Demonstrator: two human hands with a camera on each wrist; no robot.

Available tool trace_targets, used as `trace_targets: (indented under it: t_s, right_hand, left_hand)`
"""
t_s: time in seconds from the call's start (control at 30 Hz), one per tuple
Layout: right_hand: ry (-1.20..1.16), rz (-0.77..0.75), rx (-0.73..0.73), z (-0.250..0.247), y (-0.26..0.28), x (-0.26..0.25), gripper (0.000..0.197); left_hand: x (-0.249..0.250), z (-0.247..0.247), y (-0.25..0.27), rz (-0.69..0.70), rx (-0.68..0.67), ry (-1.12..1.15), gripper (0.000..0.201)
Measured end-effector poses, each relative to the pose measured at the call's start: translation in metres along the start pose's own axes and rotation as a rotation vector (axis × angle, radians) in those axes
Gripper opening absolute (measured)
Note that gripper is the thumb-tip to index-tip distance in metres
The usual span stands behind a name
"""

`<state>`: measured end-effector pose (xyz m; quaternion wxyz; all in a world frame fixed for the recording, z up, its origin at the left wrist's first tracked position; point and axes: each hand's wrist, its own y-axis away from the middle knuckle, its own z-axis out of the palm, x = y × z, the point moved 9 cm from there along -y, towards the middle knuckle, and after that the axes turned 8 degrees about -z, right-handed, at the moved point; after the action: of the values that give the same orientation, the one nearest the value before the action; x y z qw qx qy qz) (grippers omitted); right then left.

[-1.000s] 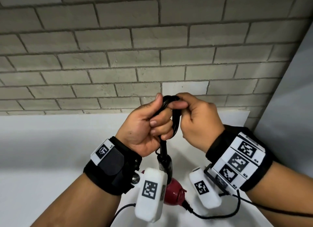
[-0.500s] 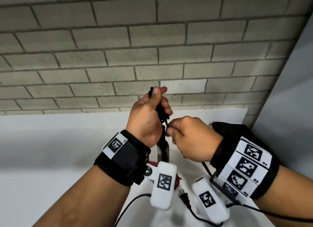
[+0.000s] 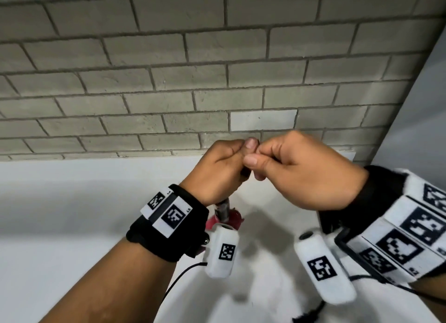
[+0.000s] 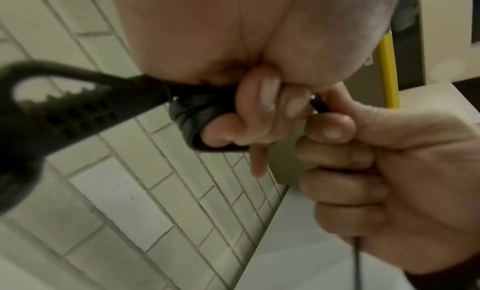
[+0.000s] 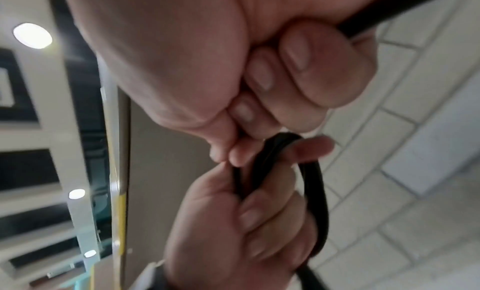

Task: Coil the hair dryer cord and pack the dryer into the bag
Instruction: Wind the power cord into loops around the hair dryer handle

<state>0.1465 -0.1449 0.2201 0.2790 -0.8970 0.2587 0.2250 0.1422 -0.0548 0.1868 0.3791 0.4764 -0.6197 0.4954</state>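
Observation:
Both hands are raised together in front of the brick wall. My left hand [image 3: 223, 170] grips the coiled black cord [image 4: 192, 115], whose loops show around its fingers [image 5: 313, 191] in the right wrist view. The red hair dryer [image 3: 233, 221] hangs under that hand by its black neck [image 3: 223, 208], mostly hidden by the wrist camera. The dryer's black hang loop and cord sleeve [image 4: 52, 109] run out to the left. My right hand [image 3: 299, 170] pinches a strand of cord against the left thumb, its fingers [image 4: 345, 156] curled. No bag is in view.
A white tabletop [image 3: 72, 226] lies below the hands and meets a grey brick wall [image 3: 193, 81] behind. A grey panel [image 3: 420, 110] stands at the right. Thin black cables [image 3: 178, 279] trail from the wrist cameras. A dark blurred piece [image 3: 307, 314] shows at the bottom edge.
My right hand, lower on the cord half a second ago, has risen to meet the left thumb. The plug that dangled under the hands is gone from there.

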Motion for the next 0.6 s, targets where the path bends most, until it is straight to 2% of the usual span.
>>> trace_targets:
  t_s: [0.1,0.17,0.2,0.3,0.4,0.5,0.6]
  right_hand:
    - [-0.076,-0.070,0.178,-0.020,-0.007,0.003,0.041]
    - [-0.170,-0.111,0.246,-0.023,-0.010,0.003,0.041]
    - [-0.195,-0.135,0.222,-0.017,-0.012,0.000,0.045]
    - [-0.273,-0.169,0.088,0.011,-0.013,-0.014,0.075]
    - [-0.342,-0.110,0.172,0.009,-0.014,-0.015,0.072]
    - [-0.501,0.009,0.301,0.004,-0.015,-0.007,0.071]
    - [-0.593,0.092,0.378,0.002,-0.016,-0.001,0.069]
  left_hand:
    - [0.004,0.006,0.005,-0.044,-0.135,0.158,0.065]
    - [0.006,0.010,0.010,-0.074,-0.233,0.282,0.063]
    - [0.008,0.011,0.014,-0.078,-0.280,0.355,0.059]
    - [0.008,0.009,0.019,-0.108,-0.371,0.524,0.065]
    - [0.012,0.013,0.022,-0.127,-0.426,0.595,0.073]
    - [0.023,0.016,0.026,-0.080,-0.434,0.636,0.060]
    - [0.022,0.015,0.025,-0.106,-0.333,0.605,0.046]
